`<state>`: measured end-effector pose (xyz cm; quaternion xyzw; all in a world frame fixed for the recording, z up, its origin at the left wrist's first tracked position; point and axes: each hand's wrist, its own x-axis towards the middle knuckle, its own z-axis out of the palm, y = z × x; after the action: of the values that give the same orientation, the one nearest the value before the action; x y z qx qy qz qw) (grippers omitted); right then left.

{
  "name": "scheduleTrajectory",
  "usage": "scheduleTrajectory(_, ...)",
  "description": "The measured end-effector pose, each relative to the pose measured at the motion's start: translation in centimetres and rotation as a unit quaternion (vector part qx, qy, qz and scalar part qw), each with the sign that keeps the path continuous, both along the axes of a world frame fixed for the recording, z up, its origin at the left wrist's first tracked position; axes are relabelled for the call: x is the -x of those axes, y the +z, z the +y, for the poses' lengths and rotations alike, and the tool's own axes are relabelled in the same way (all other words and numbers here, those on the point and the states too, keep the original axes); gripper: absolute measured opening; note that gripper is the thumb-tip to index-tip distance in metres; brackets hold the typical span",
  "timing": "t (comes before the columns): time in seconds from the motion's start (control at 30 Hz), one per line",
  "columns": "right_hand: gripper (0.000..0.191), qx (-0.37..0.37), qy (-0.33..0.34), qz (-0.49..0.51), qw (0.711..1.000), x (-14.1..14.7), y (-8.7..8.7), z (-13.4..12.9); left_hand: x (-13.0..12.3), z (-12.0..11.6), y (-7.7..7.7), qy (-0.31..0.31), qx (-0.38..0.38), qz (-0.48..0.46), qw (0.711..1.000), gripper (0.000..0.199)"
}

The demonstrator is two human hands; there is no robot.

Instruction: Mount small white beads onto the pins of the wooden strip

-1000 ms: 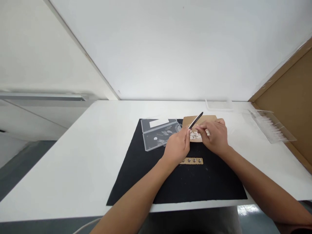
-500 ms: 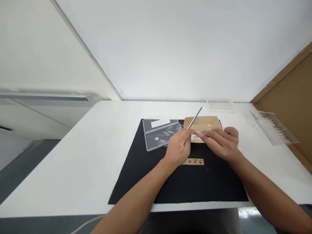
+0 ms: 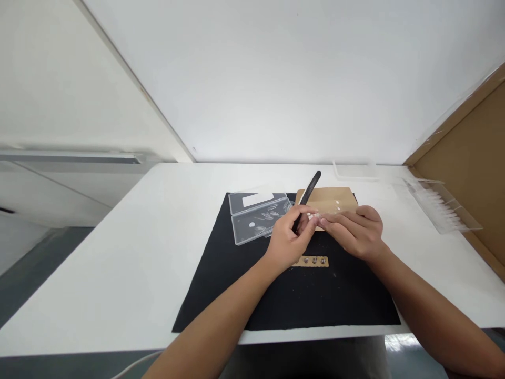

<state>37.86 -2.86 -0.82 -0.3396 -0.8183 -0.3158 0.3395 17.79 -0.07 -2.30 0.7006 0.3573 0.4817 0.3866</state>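
Note:
A dark nail file (image 3: 310, 188) slants up out of my left hand (image 3: 287, 238), whose fingers are wrapped round its lower end. Fingertips of both hands meet over the near edge of a brown paper sheet (image 3: 335, 197). My right hand (image 3: 357, 230) is closed in a pinch, on something too small to make out. Small white pieces lie on the brown sheet. Below the hands, a tan strip (image 3: 317, 265) with several small metal pieces rests on the black mat (image 3: 276, 305), its left end hidden by my left hand.
An open clear plastic case (image 3: 240, 230) with clear nail-shaped pieces lies left of my hands. Behind on the white table (image 3: 118, 263) is a clear tray (image 3: 355, 178). At the right are clear packs of pale pieces (image 3: 444, 210) beside a brown board (image 3: 469, 152).
In my left hand the file has turned, showing its broad dark face instead of its thin edge. My left thumb now shows near the right fingertips. My right hand is almost unmoved.

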Motion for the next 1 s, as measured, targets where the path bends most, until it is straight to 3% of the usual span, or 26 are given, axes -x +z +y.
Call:
scheduleTrajectory(0.3,0.019,0.017,0.001,0.029,0.999,-0.1,-0.5,0.0,0.1,0.2,0.4,-0.023,0.026,-0.013,0.999,0.022)
scheduleTrajectory(0.47,0.020,-0.011,-0.011,0.004,1.000,-0.1,-0.4,0.0,0.1,0.4,0.3,-0.023,0.025,-0.018,0.999,0.021)
scheduleTrajectory(0.73,0.018,0.080,-0.020,0.026,0.996,-0.5,-1.4,0.2,0.1,0.6,0.0,-0.022,0.034,-0.016,0.999,0.023)
scheduleTrajectory(1.0,0.019,0.054,-0.020,0.001,0.998,-0.4,-1.1,0.4,0.2,0.7,-0.2,-0.038,0.041,-0.013,0.998,0.022)
